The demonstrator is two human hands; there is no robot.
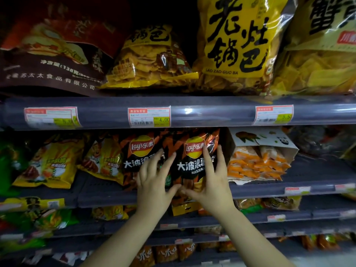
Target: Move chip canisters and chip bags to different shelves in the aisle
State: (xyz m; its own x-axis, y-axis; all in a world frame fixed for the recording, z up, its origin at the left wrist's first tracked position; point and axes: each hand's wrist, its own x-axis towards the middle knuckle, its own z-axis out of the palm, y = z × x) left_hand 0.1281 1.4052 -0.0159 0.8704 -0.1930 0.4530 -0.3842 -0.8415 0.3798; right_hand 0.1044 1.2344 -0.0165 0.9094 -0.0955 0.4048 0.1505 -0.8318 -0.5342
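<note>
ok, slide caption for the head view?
Both hands, left and right, press on a black Lay's bag on the shelf.

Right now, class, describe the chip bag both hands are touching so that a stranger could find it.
Find the grey shelf rail with price tags. Just below its middle tag stand two black-and-orange Lay's bags. It is the right-hand Lay's bag, beside the white paper bag of orange snacks.

Two bare arms coming up from the bottom of the frame, no sleeves, left hand (pixel 152 187), right hand (pixel 213 186), short plain nails, no rings
</note>
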